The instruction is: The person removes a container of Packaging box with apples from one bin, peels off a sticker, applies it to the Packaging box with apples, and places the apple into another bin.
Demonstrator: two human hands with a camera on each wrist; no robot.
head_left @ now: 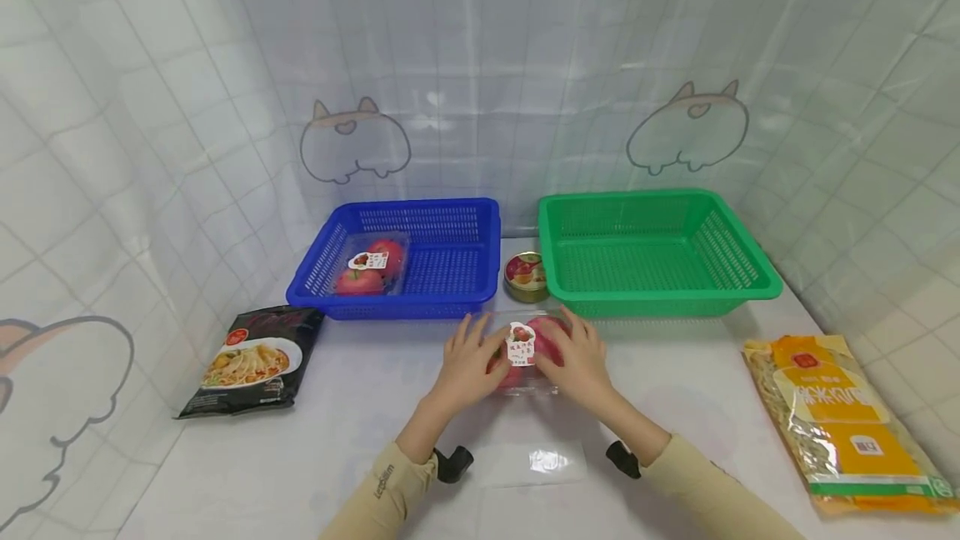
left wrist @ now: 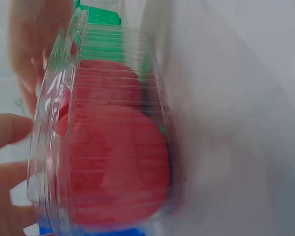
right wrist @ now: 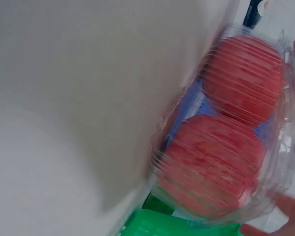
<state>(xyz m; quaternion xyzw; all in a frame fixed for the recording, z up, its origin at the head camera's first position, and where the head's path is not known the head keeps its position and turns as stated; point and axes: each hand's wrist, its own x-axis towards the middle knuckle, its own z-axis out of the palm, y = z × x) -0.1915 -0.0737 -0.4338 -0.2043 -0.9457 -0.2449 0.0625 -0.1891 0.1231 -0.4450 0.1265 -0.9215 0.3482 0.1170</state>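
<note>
Between my two hands, at the middle of the table, is a clear plastic clamshell box of red apples (head_left: 522, 345) with a white label on its lid. My left hand (head_left: 465, 367) grips its left side, fingers spread along the lid edge. On the right side my right hand (head_left: 579, 363) holds it the same way, thumb toward the label. Two apples show through the ribbed wall of the box (left wrist: 118, 162) in the left wrist view. The right wrist view shows the box (right wrist: 211, 162) close over the white tabletop, with fingers along its lid rim.
Behind stand a blue basket (head_left: 397, 308) holding another apple box (head_left: 369, 263), and a green basket (head_left: 667, 302). A round can (head_left: 527, 275) sits between them. A black noodle packet (head_left: 255, 363) lies left, a yellow bag (head_left: 843, 415) right. A clear sheet (head_left: 525, 469) lies in front.
</note>
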